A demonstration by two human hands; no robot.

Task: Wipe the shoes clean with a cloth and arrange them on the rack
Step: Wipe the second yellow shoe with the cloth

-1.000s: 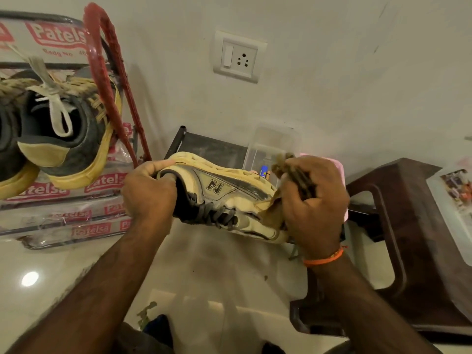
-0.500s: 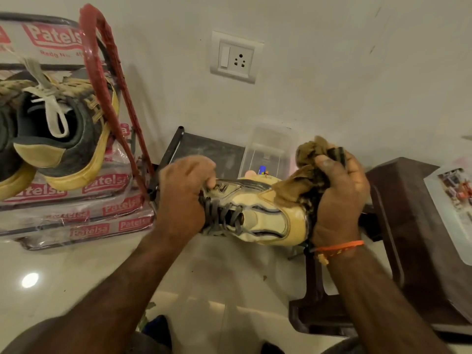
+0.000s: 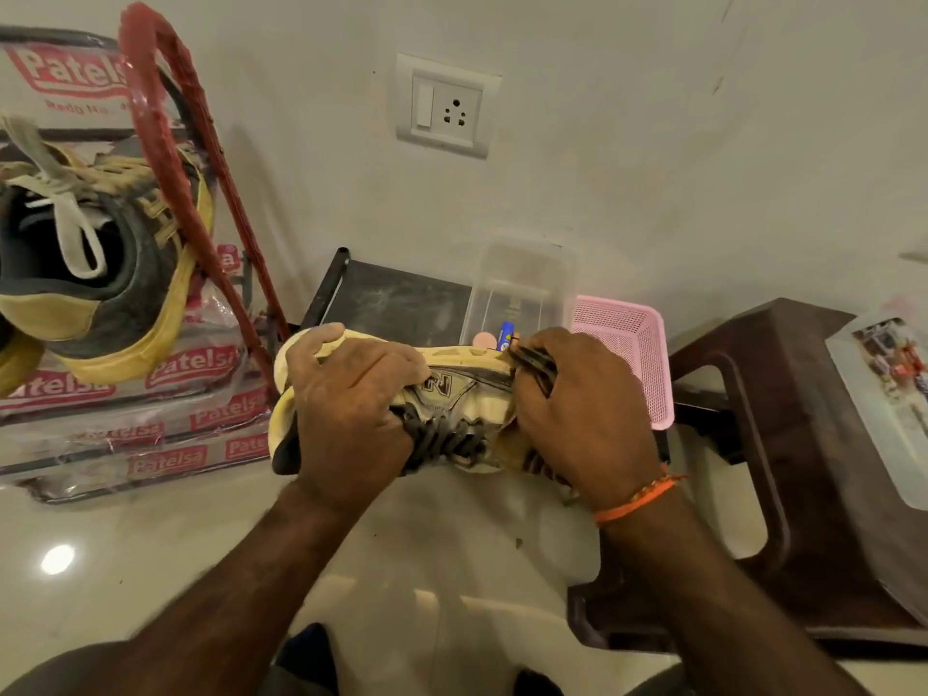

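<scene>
A cream and grey sneaker (image 3: 454,394) with dark laces lies on its side in the air, sole edge facing the wall. My left hand (image 3: 346,409) grips its heel end, fingers curled over the sole. My right hand (image 3: 577,414) holds a brownish cloth (image 3: 532,366) bunched against the toe end, and most of the cloth is hidden under the palm. On the red rack (image 3: 165,123) at the left sits a dark grey and yellow shoe (image 3: 125,273) with pale laces. Beside it a second shoe is cut off by the frame edge.
A clear plastic box (image 3: 525,288) and a pink mesh basket (image 3: 627,344) rest on a low black stand (image 3: 391,298) by the wall. A dark brown stool (image 3: 803,444) stands at the right. Wrapped packs (image 3: 150,434) lie under the rack. A wall socket (image 3: 444,110) is above.
The sneaker has rolled from laces-up onto its side. My right hand with the cloth has come down from the toe tip onto the shoe's side. My left hand has shifted over the heel.
</scene>
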